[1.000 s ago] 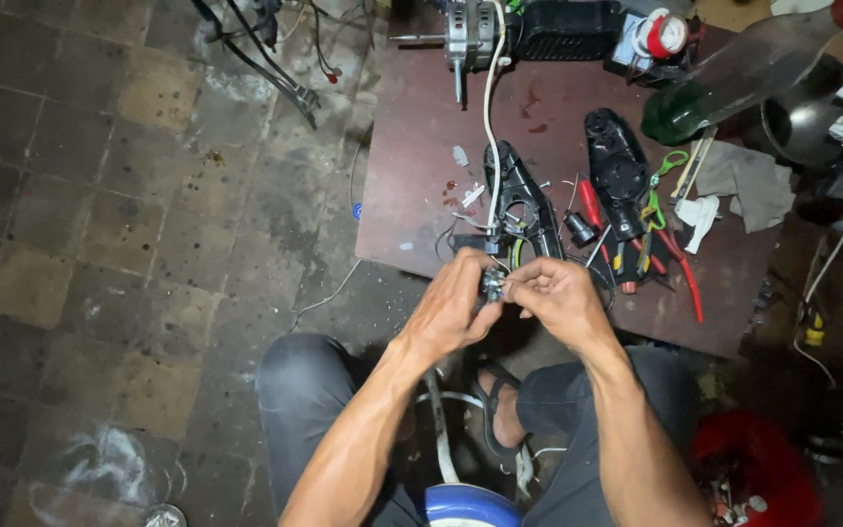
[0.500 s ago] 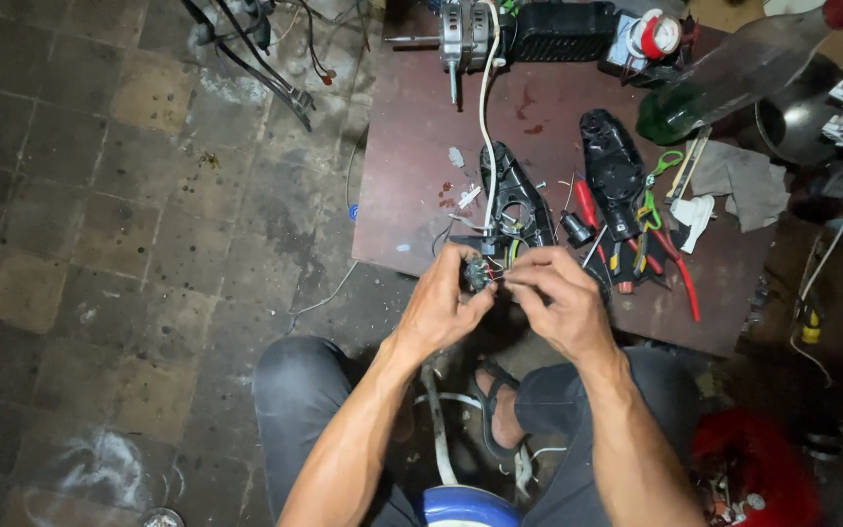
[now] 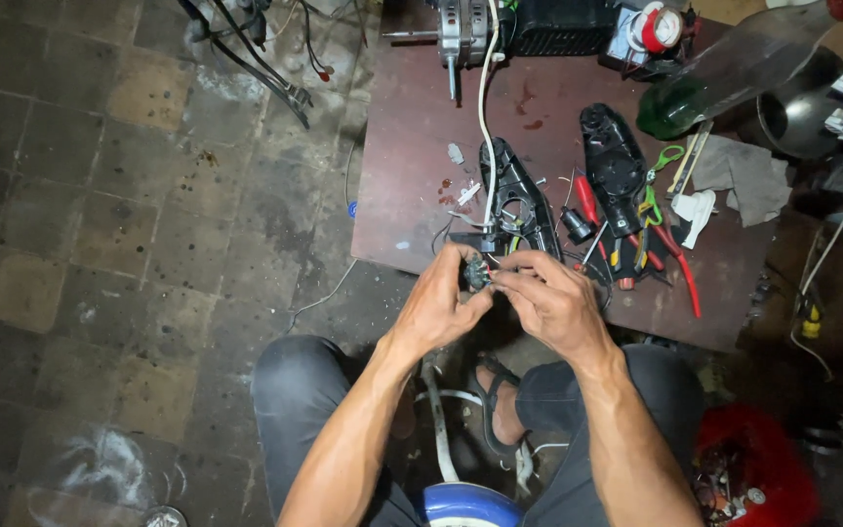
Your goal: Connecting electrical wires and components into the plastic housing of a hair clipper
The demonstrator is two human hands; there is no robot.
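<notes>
My left hand (image 3: 438,304) and my right hand (image 3: 552,301) meet over the front edge of a low dark red board (image 3: 412,146). Between the fingertips of both sits a small dark electrical part (image 3: 477,275) with thin wires running out of it. The wires lead up to an opened black plastic housing half (image 3: 521,198) lying on the board, where a white cable (image 3: 485,98) also ends. The part itself is mostly hidden by my fingers.
A second black housing half (image 3: 614,168), red-handled pliers (image 3: 677,263), a red screwdriver (image 3: 587,202), green scissors (image 3: 658,171) and a grey rag (image 3: 742,176) lie on the board's right side. A small motor (image 3: 462,29) stands at the back. A red bin (image 3: 758,468) stands at my right knee.
Both hands have stayed together on the small part and shifted slightly nearer the board's edge; the fingers have turned a little around it.
</notes>
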